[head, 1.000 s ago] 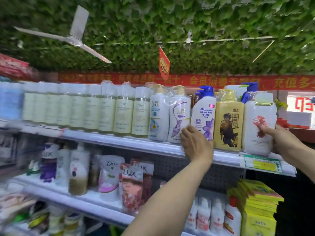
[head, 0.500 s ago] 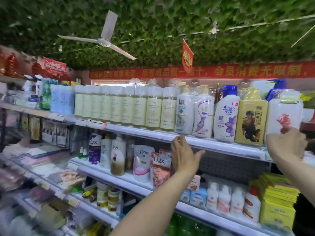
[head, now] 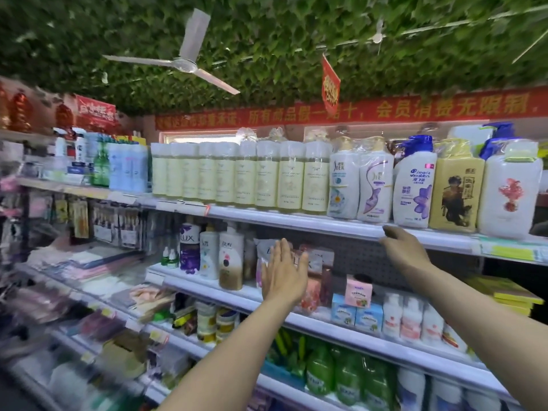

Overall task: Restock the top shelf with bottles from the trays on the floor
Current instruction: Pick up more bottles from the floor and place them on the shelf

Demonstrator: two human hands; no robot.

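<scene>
- The top shelf [head: 296, 222] is filled along its front edge with upright bottles, their long axes vertical and their labels turned outward.
- A row of pale yellow bottles [head: 267, 176] with white caps is packed side by side; two white pump bottles [head: 360, 185] wrapped in clear film stand to its right.
- Further right are seen a white bottle with a blue pump [head: 413, 188], a yellow bottle [head: 455, 194] and a large white bottle with a red print [head: 508, 194], each touching or just beside its neighbour.
- No tray is in view.
- The left hand [head: 283, 275] is held flat and released, fingers straight and pointing up, in front of the second shelf; nothing is grasped.
- The right hand [head: 404, 250] is raised just below the top shelf's front rail, fingers loosely extended, nothing held; contact with the rail cannot be told.
- On the second shelf [head: 207, 293] pump bottles and refill pouches [head: 308, 280] are partly hidden by the left hand.
- Small boxes and white bottles are stocked lower down, green bottles [head: 335, 372] below them.
- A ceiling fan [head: 184, 65] and a red banner [head: 385, 109] are seen above, under a leaf-covered ceiling.
</scene>
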